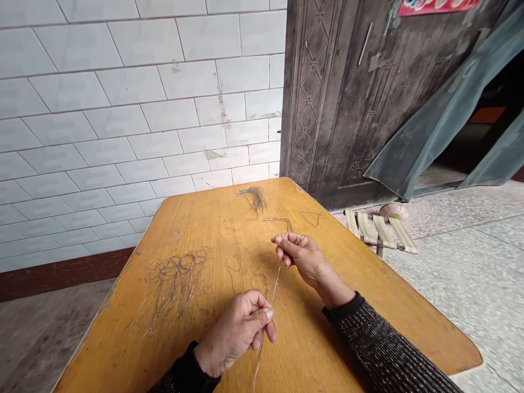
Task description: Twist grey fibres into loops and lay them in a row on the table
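My left hand (245,325) is closed in a pinch on a thin metal wire (276,284), whose tail hangs below the fingers. Higher and to the right, my right hand (301,256) is also pinched, by the wire's upper part; its fingertips hide the exact grip. Just above my left hand shows a looped wire (258,282), and whether it touches that hand I cannot tell. Another wire with a round loop (235,263) lies on the wooden table (327,338). Bent wires (278,220) lie just beyond my right hand.
Several looped wires (178,273) are piled at the table's left. At the far end lies a bundle of wires (256,197), and a bent wire (311,217) rests near the right edge. A folding stool (380,229), tiled wall (143,98) and dark door (339,109) surround the table.
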`<state>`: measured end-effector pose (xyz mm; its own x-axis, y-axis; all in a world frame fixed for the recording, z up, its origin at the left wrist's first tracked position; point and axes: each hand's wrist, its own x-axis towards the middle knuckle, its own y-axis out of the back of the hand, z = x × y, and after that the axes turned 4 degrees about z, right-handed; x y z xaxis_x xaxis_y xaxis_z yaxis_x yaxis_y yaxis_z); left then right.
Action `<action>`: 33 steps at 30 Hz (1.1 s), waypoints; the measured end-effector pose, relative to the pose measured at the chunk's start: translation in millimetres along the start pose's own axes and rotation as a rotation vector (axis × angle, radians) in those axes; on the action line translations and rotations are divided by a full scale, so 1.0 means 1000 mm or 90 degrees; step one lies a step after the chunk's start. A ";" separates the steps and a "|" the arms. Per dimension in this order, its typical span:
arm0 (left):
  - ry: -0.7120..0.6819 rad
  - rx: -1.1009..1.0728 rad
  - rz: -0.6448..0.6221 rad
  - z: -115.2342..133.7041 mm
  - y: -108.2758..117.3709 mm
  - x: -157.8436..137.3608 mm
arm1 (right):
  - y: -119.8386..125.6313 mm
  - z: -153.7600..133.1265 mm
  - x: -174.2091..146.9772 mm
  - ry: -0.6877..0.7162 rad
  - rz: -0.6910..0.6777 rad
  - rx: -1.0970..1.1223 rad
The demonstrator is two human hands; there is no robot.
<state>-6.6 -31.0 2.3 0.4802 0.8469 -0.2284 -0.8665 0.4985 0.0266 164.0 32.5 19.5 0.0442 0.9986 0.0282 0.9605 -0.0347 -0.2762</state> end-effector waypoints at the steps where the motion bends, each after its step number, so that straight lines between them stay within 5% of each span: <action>1: -0.008 0.010 0.018 0.000 0.000 0.001 | -0.003 0.001 -0.002 -0.010 -0.016 0.011; 7: -0.059 -0.009 0.088 0.003 0.008 0.005 | -0.021 0.011 -0.018 -0.038 -0.106 0.046; 12: -0.055 -0.055 0.059 0.003 0.012 0.004 | -0.026 0.018 -0.021 -0.050 -0.148 0.041; 21: -0.013 -0.049 0.003 0.003 0.008 0.002 | -0.021 0.012 -0.014 -0.024 -0.026 0.046; 27: 0.018 0.001 -0.044 0.001 0.002 -0.001 | 0.010 0.006 0.013 -0.027 0.071 0.018; 33: 0.001 -0.009 -0.004 -0.001 0.006 0.002 | 0.037 0.012 0.052 -0.063 0.154 -0.121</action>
<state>-11.5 -26.6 1.3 0.4852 0.8437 -0.2296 -0.8654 0.5009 0.0119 198.2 83.6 -0.6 0.2592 0.9593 -0.1123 0.9599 -0.2687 -0.0796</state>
